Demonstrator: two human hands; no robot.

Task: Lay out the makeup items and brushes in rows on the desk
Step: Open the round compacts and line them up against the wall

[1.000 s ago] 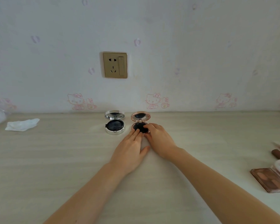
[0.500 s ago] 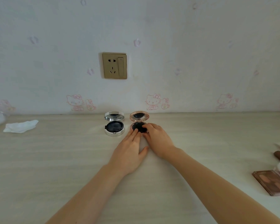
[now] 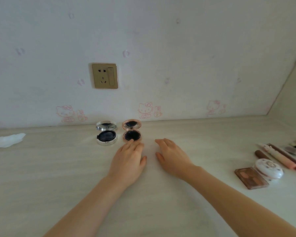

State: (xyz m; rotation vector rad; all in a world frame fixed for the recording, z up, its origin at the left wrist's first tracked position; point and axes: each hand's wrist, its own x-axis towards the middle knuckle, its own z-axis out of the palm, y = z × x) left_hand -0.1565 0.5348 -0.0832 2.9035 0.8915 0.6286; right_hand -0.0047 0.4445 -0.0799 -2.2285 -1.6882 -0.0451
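Lying open: two compacts [image 3: 119, 135], dark-filled.

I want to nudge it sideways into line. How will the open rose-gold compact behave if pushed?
The rose-gold compact sits on a flat round base, so it should slide, not roll. Its lid stands raised at the back, so pushing there might tip or close it. The desk looks smooth, so a low push should move it easily.
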